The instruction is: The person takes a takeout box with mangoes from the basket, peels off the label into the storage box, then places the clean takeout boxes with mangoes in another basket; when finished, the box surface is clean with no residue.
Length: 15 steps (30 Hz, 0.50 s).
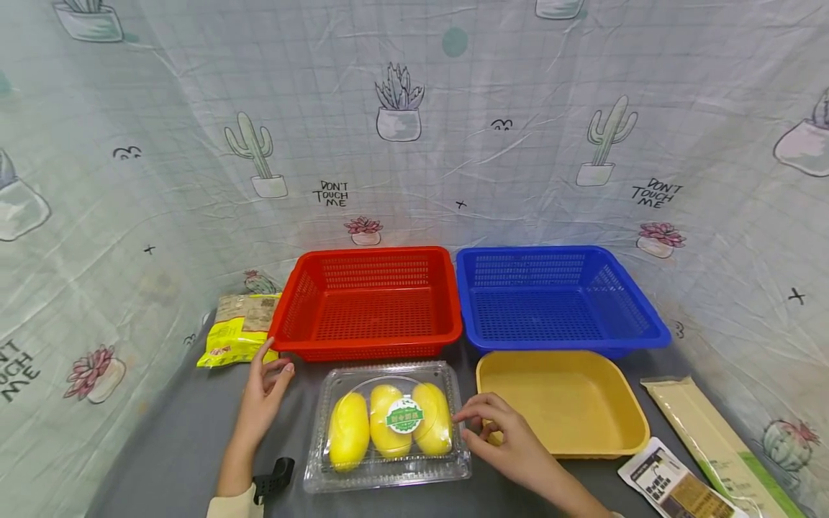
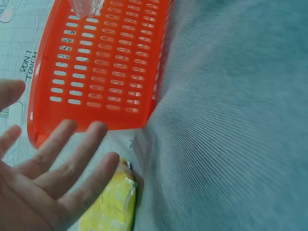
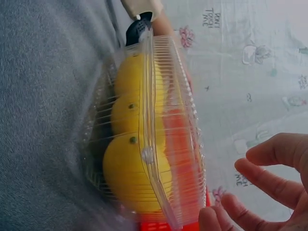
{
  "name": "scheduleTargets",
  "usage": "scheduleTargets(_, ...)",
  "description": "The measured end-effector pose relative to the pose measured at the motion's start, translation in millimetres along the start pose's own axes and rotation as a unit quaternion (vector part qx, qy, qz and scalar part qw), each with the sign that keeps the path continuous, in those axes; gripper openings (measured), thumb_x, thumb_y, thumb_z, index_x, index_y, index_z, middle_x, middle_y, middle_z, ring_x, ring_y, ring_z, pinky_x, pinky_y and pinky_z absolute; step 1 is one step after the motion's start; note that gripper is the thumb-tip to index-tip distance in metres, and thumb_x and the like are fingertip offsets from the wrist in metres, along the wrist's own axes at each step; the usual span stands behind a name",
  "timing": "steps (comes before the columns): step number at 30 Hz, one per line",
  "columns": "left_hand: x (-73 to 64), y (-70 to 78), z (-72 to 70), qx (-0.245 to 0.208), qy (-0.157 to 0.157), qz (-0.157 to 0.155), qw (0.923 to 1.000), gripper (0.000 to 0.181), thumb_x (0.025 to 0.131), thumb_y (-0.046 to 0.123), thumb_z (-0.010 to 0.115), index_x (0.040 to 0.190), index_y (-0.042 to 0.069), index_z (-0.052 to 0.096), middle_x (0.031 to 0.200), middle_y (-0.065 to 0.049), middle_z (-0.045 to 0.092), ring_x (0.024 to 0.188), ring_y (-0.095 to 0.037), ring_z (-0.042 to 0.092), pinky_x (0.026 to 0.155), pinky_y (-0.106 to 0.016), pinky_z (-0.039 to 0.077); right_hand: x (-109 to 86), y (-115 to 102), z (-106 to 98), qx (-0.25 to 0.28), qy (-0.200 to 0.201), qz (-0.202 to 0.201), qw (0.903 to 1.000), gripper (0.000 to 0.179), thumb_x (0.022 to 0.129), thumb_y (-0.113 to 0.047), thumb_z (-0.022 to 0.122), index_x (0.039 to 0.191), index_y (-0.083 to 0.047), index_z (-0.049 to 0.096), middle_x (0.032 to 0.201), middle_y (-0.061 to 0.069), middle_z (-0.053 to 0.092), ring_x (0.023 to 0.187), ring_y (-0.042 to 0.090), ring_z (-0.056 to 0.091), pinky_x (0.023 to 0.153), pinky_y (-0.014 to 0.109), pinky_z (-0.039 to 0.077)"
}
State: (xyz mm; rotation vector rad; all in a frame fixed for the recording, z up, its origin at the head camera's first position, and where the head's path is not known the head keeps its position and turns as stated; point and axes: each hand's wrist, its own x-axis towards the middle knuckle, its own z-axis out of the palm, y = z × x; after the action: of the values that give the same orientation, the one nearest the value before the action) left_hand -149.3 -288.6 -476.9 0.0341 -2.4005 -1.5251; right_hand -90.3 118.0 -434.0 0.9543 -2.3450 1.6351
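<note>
A clear plastic clamshell box lies closed on the grey tabletop, with three yellow mango-like fruits and a round green-and-white label inside. Beside its right edge is my right hand, fingers loosely bent and holding nothing; the right wrist view shows a gap between this hand and the box. My left hand is by the front left corner of the red basket. In the left wrist view, the left hand's fingers are spread and hold nothing.
A blue basket stands right of the red one, with a yellow tray before it. A yellow packet lies at left. A white-and-brown pouch and a long beige packet lie at right. Printed curtains surround the table.
</note>
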Motion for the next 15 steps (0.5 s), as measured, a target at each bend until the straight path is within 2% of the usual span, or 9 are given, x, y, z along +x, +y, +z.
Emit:
scheduleTargets(3,-4.2,-1.5,-0.1,-0.003,0.006,0.03,0.9995,0.068,0.097,0.003,0.057,0.154,0.006,0.019,0.121,-0.031,0.056,0.086,0.012,0.059,0.076,-0.004,0.044,3.9,1,2,-0.002,-0.005,-0.014,0.9999,0.015,0.087,0.001,0.068,0.101,-0.004,0.069,0.104,0.011,0.059,0.08,0.018,0.056,0.061,0.023,0.052)
scheduleTargets(5,-5.9,-0.6,-0.5,0.002,0.013,0.044,0.9989,0.067,0.097,0.001,0.056,0.154,0.004,0.02,0.12,-0.03,0.057,0.086,0.013,0.059,0.074,-0.005,0.045,7.5,3,3,-0.003,-0.01,-0.029,0.9995,0.014,0.087,0.002,0.069,0.1,-0.003,0.069,0.103,0.011,0.059,0.08,0.017,0.058,0.061,0.024,0.054)
scheduleTargets(8,-9.0,4.3,-2.3,0.016,0.014,0.046,0.9987,0.064,0.098,0.004,0.055,0.153,0.009,0.024,0.12,-0.026,0.059,0.088,0.009,0.062,0.075,-0.007,0.046,13.9,6,5,-0.011,-0.014,-0.053,0.9984,0.014,0.086,0.001,0.07,0.098,-0.004,0.07,0.102,0.009,0.06,0.077,0.012,0.059,0.061,0.026,0.054)
scheduleTargets(12,-14.7,11.2,-4.9,0.031,-0.014,0.047,0.9983,0.061,0.099,0.011,0.057,0.152,0.014,0.029,0.119,-0.022,0.061,0.092,-0.002,0.066,0.076,-0.012,0.048,22.3,9,9,-0.013,-0.01,-0.073,0.9972,0.014,0.085,0.003,0.069,0.097,-0.005,0.07,0.101,0.009,0.061,0.077,0.009,0.059,0.064,0.026,0.055)
scheduleTargets(15,-18.4,12.8,-5.6,0.013,-0.041,0.055,0.9975,0.059,0.098,0.012,0.058,0.151,0.012,0.032,0.117,-0.022,0.062,0.093,-0.006,0.068,0.077,-0.016,0.052,28.0,11,13,-0.004,-0.011,-0.073,0.9973,0.013,0.086,0.004,0.067,0.097,-0.003,0.07,0.101,0.01,0.06,0.08,0.01,0.061,0.069,0.026,0.056)
